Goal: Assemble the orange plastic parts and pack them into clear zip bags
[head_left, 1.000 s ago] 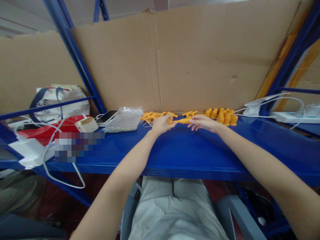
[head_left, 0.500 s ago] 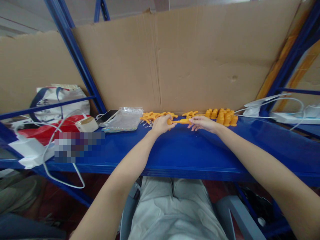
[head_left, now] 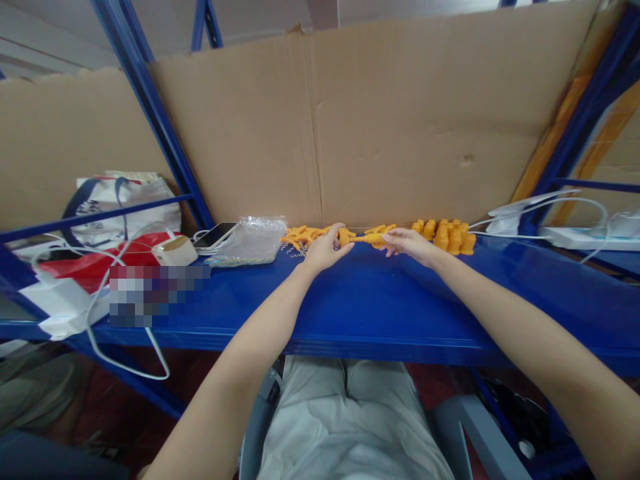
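My left hand (head_left: 324, 251) is curled around one end of an orange plastic piece (head_left: 345, 236), thumb and fingers on either side of it. A narrow orange-yellow length (head_left: 373, 238) runs from there toward my right hand (head_left: 407, 244), whose fingers close on its other end. Whether this is one part or two joined parts I cannot tell. Behind and left of my left hand lies a pile of orange plastic parts (head_left: 299, 235), with small metal bits (head_left: 295, 251) beside it. Several upright orange pieces (head_left: 453, 237) stand just right of my right hand.
A blue shelf top (head_left: 350, 307) carries everything, backed by a cardboard sheet (head_left: 400, 120). Clear plastic bags (head_left: 253, 241), a phone (head_left: 217, 235), a white charger (head_left: 175, 251), and cables (head_left: 95, 293) lie left. A power strip (head_left: 590, 238) is at right.
The orange piece has turned in my left hand, and that hand's fingers have spread a little. My right fingers have drawn closer around the other end.
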Motion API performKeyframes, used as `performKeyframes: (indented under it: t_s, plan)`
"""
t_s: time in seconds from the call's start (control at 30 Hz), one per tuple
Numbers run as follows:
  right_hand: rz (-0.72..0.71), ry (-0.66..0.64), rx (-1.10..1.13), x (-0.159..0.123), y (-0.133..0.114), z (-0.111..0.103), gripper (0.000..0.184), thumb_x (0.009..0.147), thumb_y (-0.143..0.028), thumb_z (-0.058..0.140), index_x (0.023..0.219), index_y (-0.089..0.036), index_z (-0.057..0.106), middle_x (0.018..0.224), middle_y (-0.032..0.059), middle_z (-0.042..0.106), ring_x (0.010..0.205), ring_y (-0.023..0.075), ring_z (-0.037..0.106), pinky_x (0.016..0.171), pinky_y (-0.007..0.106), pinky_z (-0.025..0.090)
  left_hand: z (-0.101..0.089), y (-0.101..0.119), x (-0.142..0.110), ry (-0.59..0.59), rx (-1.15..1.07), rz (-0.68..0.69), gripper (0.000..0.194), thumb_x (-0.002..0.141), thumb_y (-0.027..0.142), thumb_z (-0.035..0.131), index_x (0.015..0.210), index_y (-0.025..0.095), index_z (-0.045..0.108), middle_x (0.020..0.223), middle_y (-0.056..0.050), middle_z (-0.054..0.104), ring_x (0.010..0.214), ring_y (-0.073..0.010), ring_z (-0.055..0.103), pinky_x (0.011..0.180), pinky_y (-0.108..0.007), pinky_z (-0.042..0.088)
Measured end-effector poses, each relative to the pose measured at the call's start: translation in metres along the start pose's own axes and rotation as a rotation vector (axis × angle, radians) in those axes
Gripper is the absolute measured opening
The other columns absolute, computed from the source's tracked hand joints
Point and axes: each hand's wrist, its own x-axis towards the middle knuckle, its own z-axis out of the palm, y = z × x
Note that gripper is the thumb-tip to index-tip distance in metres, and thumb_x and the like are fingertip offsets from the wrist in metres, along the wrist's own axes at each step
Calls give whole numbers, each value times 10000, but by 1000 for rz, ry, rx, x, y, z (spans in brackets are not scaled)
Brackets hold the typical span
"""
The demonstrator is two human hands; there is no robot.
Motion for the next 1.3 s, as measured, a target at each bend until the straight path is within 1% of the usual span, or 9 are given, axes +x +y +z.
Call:
performKeyframes:
  t_s: [0.17, 0.27, 0.33, 0.4, 0.5, 0.63, 0.93, 1.13, 1.3]
  plan:
    - [-120, 280, -122, 10, 8, -9, 371, 869, -444, 655, 1116, -176, 584, 1087, 137, 725, 780, 188, 701, 702, 324, 566, 6, -15, 6, 21, 47, 46, 391, 917, 305, 530, 1290, 186, 536, 1247, -119, 638, 1171, -236, 591, 1003, -375, 460]
    - [-263, 446, -377, 14, 8, -12, 420, 860, -457, 646, 1166, -178, 574, 1151, 142, 698, 926, 242, 689, 795, 374, 535, 10, -25, 6, -64, 157, 48, 437, 878, 293, 583, 1301, 189, 564, 1389, -138, 557, 1307, -270, 497, 1090, -420, 397]
    - [-330, 485, -614, 15, 4, -11, 415, 876, -462, 617, 1183, -186, 580, 1143, 138, 701, 976, 276, 673, 815, 389, 491, 12, -29, 6, -135, 204, 26, 485, 879, 330, 588, 1348, 216, 548, 1464, -134, 497, 1351, -294, 457, 1106, -459, 377]
    - [-360, 470, -866, 16, -2, -6, 374, 909, -438, 570, 1183, -184, 586, 1122, 146, 708, 990, 304, 662, 813, 392, 434, 15, -31, 6, -196, 224, 13, 502, 893, 363, 570, 1384, 266, 527, 1512, -111, 453, 1382, -307, 423, 1121, -498, 347]
    - [-356, 370, -1202, 17, -13, 8, 305, 953, -364, 500, 1165, -164, 589, 1098, 168, 709, 966, 311, 657, 819, 381, 347, 19, -31, 8, -301, 234, -10, 466, 931, 374, 505, 1389, 292, 529, 1516, -100, 456, 1408, -304, 393, 1149, -557, 271]
    - [-296, 236, -1435, 24, -19, 28, 302, 974, -305, 456, 1195, -131, 567, 1080, 185, 699, 944, 295, 658, 834, 378, 289, 22, -32, 10, -362, 226, -49, 397, 946, 379, 467, 1301, 272, 610, 1467, -115, 515, 1399, -321, 403, 1140, -610, 235]
    - [-354, 91, -1526, 30, -2, 46, 373, 997, -188, 313, 1250, -116, 578, 1140, 210, 684, 1080, 313, 610, 880, 412, 308, 21, -31, 10, -285, 244, -49, 314, 896, 347, 544, 1144, 186, 652, 1326, -160, 612, 1265, -331, 529, 1091, -605, 323]
    - [-345, 85, -1527, 28, 5, 49, 407, 981, -232, 391, 1343, -112, 531, 1211, 229, 655, 1127, 346, 594, 922, 457, 337, 20, -29, 9, -231, 289, -34, 137, 862, 243, 550, 910, 183, 663, 1104, -131, 679, 1134, -304, 595, 1031, -540, 415]
    - [-343, 70, -1508, 29, 8, 48, 458, 986, -158, 274, 1364, -127, 531, 1243, 218, 647, 1155, 320, 590, 949, 462, 349, 21, -27, 9, -142, 295, -49, 130, 850, 183, 515, 875, 187, 642, 1049, -126, 678, 1086, -293, 612, 971, -469, 468]
